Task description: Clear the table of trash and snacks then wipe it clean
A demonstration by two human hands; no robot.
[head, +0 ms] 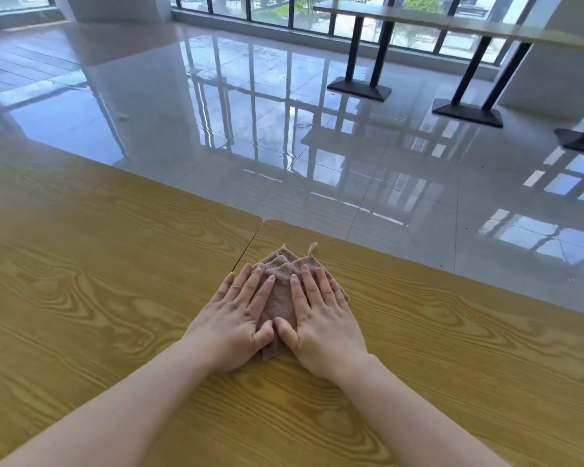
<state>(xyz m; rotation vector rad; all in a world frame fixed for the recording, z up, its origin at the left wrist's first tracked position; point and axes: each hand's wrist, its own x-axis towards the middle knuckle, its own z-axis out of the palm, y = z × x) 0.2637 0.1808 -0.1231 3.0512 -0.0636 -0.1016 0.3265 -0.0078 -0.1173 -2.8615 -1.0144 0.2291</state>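
Pressing flat with spread fingers, the left hand (231, 318) and the right hand (321, 318) lie side by side on a folded brown cloth (279, 298); neither grip closes around it, the palms only push down. The cloth rests on the wooden worktop (98, 298), near its far edge and just right of the seam (246, 247) between two panels. Beyond the edge is a glossy tiled floor (250, 129).

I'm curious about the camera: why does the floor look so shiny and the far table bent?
Head view: daylight from the windows glares off the glossy tiled floor; the wide-angle lens bows the far table; both hands and the brown cloth stay sharp, with soft shadows.
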